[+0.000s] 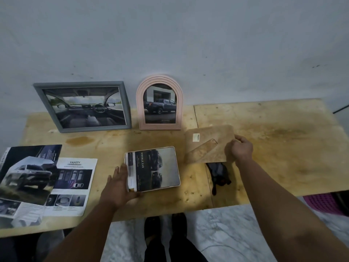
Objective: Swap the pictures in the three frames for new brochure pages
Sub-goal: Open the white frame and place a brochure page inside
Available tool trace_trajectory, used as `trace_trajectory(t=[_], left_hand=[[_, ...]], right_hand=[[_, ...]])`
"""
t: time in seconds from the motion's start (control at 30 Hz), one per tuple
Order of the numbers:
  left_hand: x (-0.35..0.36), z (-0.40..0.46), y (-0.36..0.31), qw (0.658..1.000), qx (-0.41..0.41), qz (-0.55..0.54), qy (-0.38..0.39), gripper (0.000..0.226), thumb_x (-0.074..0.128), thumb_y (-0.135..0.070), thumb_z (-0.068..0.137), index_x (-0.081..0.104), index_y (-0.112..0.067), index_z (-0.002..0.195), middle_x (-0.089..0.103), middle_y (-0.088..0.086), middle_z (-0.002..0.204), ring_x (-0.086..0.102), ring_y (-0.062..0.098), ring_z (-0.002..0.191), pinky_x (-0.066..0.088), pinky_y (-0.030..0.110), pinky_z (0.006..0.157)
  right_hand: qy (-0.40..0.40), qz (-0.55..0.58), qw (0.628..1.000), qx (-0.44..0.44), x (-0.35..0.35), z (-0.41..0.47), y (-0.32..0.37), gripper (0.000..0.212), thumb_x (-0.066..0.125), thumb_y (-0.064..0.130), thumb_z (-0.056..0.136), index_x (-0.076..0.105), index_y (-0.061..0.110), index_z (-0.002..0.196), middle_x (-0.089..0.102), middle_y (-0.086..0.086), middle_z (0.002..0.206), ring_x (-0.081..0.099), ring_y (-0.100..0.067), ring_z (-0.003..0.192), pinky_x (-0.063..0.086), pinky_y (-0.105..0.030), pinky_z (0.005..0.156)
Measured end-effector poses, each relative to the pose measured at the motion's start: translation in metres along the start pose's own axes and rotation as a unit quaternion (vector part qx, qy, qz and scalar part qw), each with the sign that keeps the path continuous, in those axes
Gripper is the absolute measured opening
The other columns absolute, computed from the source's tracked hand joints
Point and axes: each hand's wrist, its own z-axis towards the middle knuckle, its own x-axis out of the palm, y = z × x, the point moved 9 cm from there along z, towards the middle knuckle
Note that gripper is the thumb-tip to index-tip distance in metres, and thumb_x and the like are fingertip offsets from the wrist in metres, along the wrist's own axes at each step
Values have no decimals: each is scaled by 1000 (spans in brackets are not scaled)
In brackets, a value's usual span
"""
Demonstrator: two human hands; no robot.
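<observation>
A white-edged frame (160, 168) lies flat at the middle of the table with a dark "Double Cab" car page in it. My left hand (118, 186) rests on its left edge, fingers straight. My right hand (241, 149) grips the right edge of a brown backing board (205, 146) with a stand flap, held just above the table to the right of the frame. A grey frame (83, 106) with a car-interior picture and a pink arched frame (159, 103) with a pickup picture lean on the wall.
Brochure pages lie at the left: a car cover page (26, 178) over a "Safety" sheet (75, 186). A dark cloth-like thing (219, 175) lies under the backing board. The plywood table (283, 148) stands against a white wall. A purple basket (324, 203) sits below right.
</observation>
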Motion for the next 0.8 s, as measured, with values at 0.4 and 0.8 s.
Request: trace_trajectory(t=[0.4, 0.8], left_hand=[[4, -4, -4, 997, -38, -60, -18, 135, 76, -77, 69, -1, -19, 163, 17, 11, 170, 18, 40, 155, 27, 62, 122], [14, -4, -2, 998, -40, -45, -15, 143, 78, -78, 66, -6, -15, 164, -1, 6, 174, -4, 29, 160, 6, 53, 128]], right_hand=[[-8, -197, 941, -275, 13, -41, 51, 40, 55, 27, 99, 55, 24, 138, 49, -6, 133, 54, -22, 115, 49, -41, 98], [339, -472, 756, -301, 197, -145, -14, 91, 60, 67, 89, 21, 23, 159, 31, -11, 153, 42, -32, 136, 44, -43, 105]])
